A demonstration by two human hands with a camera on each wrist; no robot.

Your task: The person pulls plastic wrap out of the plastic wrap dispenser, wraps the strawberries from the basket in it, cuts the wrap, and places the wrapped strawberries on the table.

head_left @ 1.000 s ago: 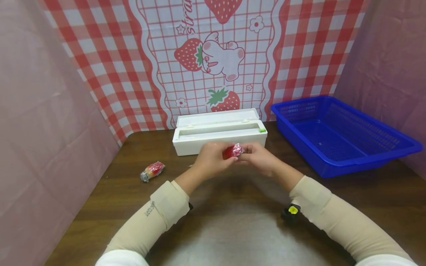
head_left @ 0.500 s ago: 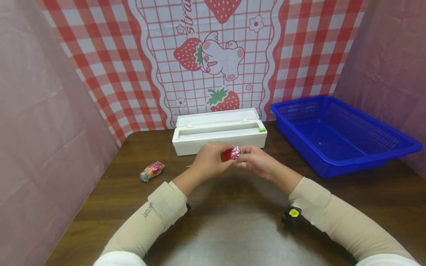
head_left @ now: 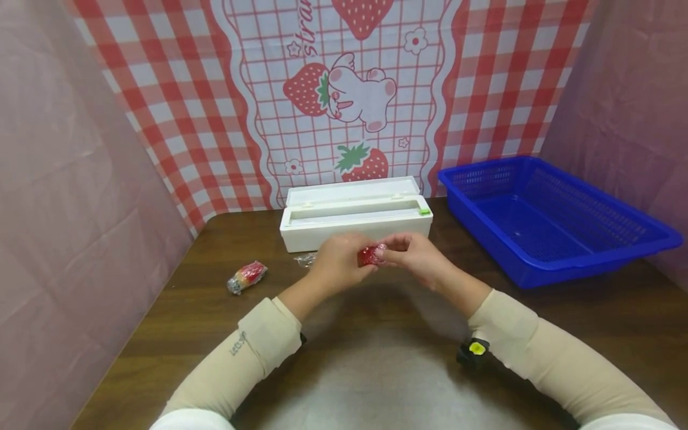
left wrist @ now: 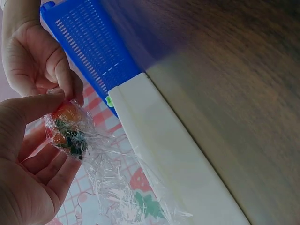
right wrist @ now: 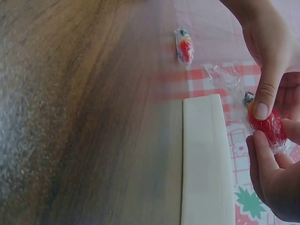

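A red strawberry (head_left: 369, 255) with an orange shoulder and dark green top is held between both hands, partly wrapped in clear cling film (left wrist: 117, 187). My left hand (head_left: 338, 261) grips its leafy end, thumb on one side and fingers beneath. At the red tip, my right hand (head_left: 416, 257) pinches film and fruit with thumb and fingertips. Loose film trails from the leafy end, past the left hand. In the right wrist view the strawberry (right wrist: 269, 129) is partly covered by fingers.
Behind the hands stands a long white cling film dispenser (head_left: 355, 230), lid raised, with a green slider (head_left: 424, 211). A blue basket (head_left: 516, 239) is at right. Another wrapped strawberry (head_left: 248, 276) lies on the wooden table (head_left: 199, 334) at left. A strawberry-print cloth (head_left: 177, 101) hangs behind.
Both hands have lowered slightly with the strawberry and shifted a little left. The right fingers have changed their hold on the wrapped tip. More loose film shows left of the left hand.
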